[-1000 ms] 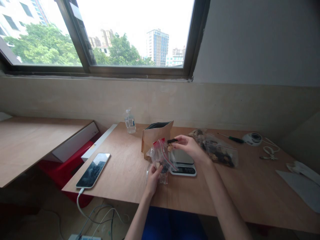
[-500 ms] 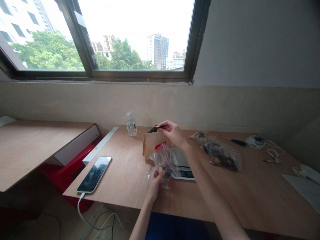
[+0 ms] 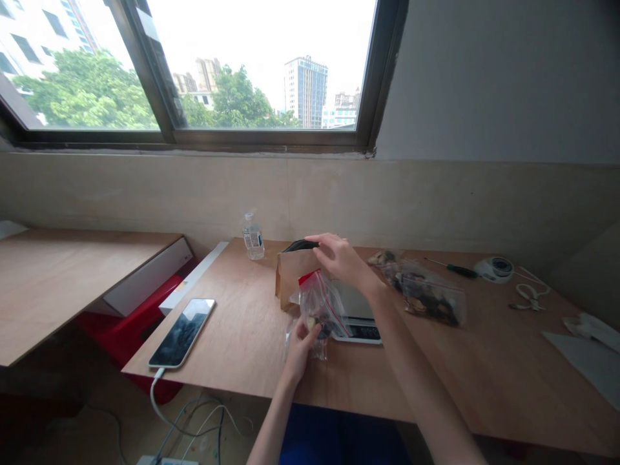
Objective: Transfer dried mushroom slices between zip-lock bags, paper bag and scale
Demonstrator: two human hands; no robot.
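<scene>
My left hand (image 3: 301, 342) is closed on the lower part of a clear zip-lock bag (image 3: 323, 298). The bag has a red strip along its top and a few dark and pale pieces low inside. Another crumpled clear plastic piece hangs under the hand. At the mouth of a brown paper bag (image 3: 294, 274), my right hand (image 3: 339, 257) reaches over the rim with fingers stretched and slightly apart, beside the dark contents (image 3: 300, 245). Its fingertips are partly hidden there. A flat kitchen scale (image 3: 361, 330) lies behind the zip-lock bag, partly covered by it and my right forearm.
On the right lie zip-lock bags of dark dried pieces (image 3: 433, 302), a green-handled screwdriver (image 3: 462, 270), a white round camera (image 3: 495, 270) and a white cable (image 3: 529, 297). A water bottle (image 3: 253, 239) stands at the back; a charging phone (image 3: 183, 334) lies left.
The brownish piece pinched at the paper bag's rim is no longer visible in my right hand, whose fingers have loosened. My left hand still grips the zip-lock bag. The view has tilted slightly down.
</scene>
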